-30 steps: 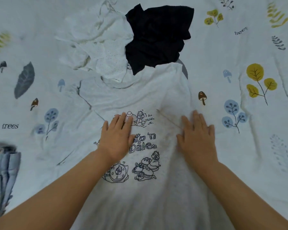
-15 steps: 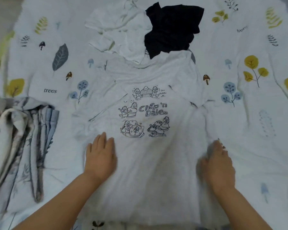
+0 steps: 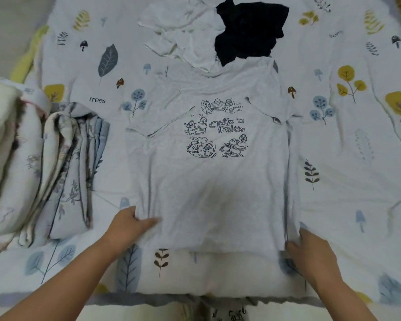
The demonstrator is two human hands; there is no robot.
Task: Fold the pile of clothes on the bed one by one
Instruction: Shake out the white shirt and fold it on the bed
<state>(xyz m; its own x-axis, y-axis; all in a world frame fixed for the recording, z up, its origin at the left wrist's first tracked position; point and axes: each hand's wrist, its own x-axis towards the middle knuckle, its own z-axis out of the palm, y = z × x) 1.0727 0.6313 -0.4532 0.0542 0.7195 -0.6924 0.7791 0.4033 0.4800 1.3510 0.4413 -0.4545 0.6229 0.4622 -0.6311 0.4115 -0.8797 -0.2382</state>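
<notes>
On the bed [image 3: 357, 181]: one grey T-shirt [image 3: 213, 193] flat, left hand [image 3: 127, 225] and right hand [image 3: 310, 253] pinching its bottom corners. Two crumpled garments beyond: white [image 3: 183, 35], black [image 3: 248, 28]. Folded bedding [image 3: 56, 172] at left.

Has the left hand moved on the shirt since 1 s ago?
Yes. The left hand moved from the cartoon print down to the shirt's bottom-left hem.

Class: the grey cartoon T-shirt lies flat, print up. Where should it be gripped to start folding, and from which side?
Probably pinch the T-shirt at its two bottom hem corners, coming from the near edge: the hem lies straight and nearest, where the left hand and right hand already are.
</notes>
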